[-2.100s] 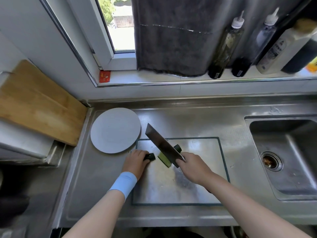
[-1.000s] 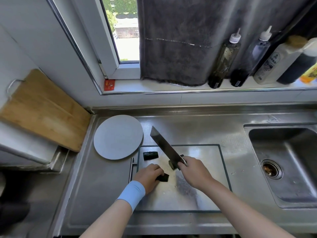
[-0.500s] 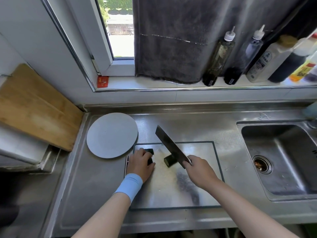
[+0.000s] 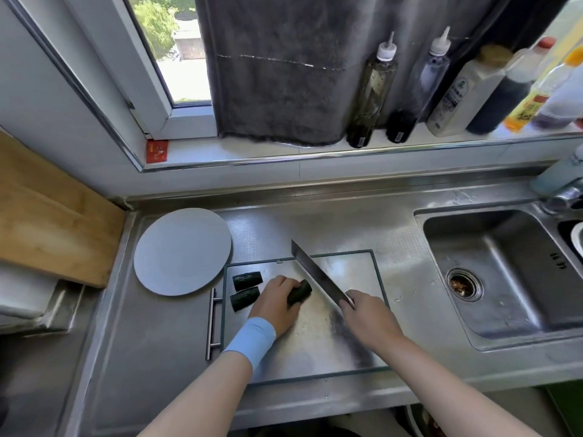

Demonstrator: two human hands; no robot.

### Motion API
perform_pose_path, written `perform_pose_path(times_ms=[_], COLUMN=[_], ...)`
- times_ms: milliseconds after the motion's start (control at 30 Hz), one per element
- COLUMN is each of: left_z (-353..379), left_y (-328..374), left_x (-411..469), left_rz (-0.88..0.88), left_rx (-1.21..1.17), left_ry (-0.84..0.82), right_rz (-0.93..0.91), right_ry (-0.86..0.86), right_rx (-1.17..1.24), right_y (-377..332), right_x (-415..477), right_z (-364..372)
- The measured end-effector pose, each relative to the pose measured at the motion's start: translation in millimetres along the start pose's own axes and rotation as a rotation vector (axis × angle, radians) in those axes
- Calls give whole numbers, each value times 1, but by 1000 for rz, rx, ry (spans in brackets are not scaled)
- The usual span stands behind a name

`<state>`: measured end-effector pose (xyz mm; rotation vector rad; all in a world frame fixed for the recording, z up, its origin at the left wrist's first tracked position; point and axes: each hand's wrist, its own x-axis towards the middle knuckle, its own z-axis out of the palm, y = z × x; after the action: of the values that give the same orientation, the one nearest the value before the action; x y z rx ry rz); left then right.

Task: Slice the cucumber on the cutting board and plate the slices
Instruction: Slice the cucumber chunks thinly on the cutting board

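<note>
On the steel tabletop (image 4: pixel 151 342), our left grip (image 4: pixel 274 305) curls round a cucumber piece (image 4: pixel 299 291) on the cutting board (image 4: pixel 315 351). Our right grip (image 4: pixel 367 316) clasps the cleaver (image 4: pixel 315 272).

No legible text (bottle labels (image 4: pixel 454 97) blurry)

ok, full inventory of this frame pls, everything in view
cucumber pieces: 3, dark green, two loose at the board's left end, third gripped by the left hand
cutting board: 1, steel, counter centre
knife: 1, steel blade, angled over the board beside the held piece
plate: 1, pale grey, behind-left of the board, no slices on it
wooden board: 1, light brown, far left
sink: 1, steel, right
bottles: about six, mixed colours, windowsill right
towel: 1, dark grey, hanging at the window
left hand: blue wristband, holds a cucumber piece
right hand: grips the knife handle
</note>
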<state>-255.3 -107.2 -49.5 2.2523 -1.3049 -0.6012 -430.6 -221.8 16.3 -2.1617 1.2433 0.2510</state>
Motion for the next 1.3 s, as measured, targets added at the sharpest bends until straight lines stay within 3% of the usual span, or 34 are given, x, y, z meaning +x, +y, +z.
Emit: perform_pose_path(times_ms=[133,267,467,933,1300], left_z=[5,11,24,58,65], left_y=[-8,-14,-11,-26,-31], left_x=[-16,-21,-25,-23,-24], left_rz=[93,330,431,506,515], left_rx=[-21,128,180,166,184], left_ry=[0,117,190,377,414], right_rz=[-29,-43,-52,-91,-95], right_ry=[-40,-60,-77,-109,-119], right_rx=[23,22,49,24,-11], right_y=[1,3,5,0,-5], right_x=[-1,1,3,4,-1], right_z=[5,8,13,30,32])
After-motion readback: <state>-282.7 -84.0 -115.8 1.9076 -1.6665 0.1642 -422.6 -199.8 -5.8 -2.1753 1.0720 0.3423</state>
